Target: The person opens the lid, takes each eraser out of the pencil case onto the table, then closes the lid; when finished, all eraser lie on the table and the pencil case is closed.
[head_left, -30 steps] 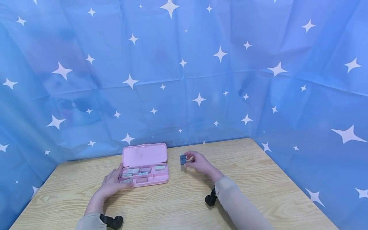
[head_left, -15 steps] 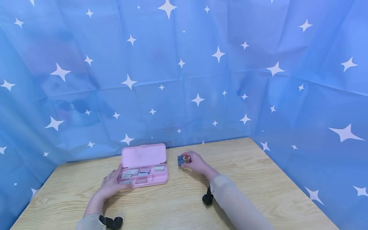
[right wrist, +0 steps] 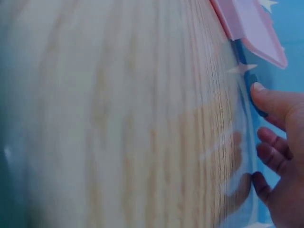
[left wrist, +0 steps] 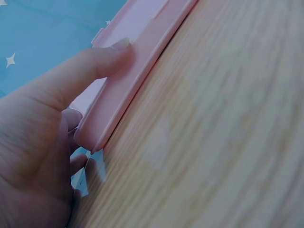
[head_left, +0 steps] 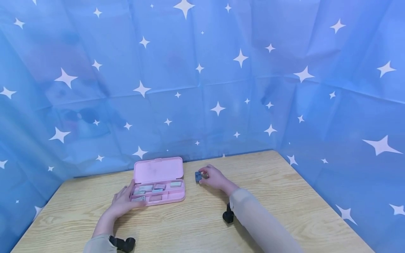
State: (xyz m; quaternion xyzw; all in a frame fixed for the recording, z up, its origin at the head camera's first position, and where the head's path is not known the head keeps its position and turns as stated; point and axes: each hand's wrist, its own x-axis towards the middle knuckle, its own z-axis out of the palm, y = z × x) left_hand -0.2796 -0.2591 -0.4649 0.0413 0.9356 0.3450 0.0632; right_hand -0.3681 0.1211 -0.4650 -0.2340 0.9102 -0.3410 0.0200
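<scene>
where starry drape (head_left: pixel 177 112) backs wooden table (head_left: pixel 284 211), case (head_left: pixel 159 175) sits

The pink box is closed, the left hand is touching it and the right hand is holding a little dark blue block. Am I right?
Not quite: the pink box is open. The head view shows its lid swung back. The left hand is touching it and the right hand is holding a little dark blue block.
</scene>
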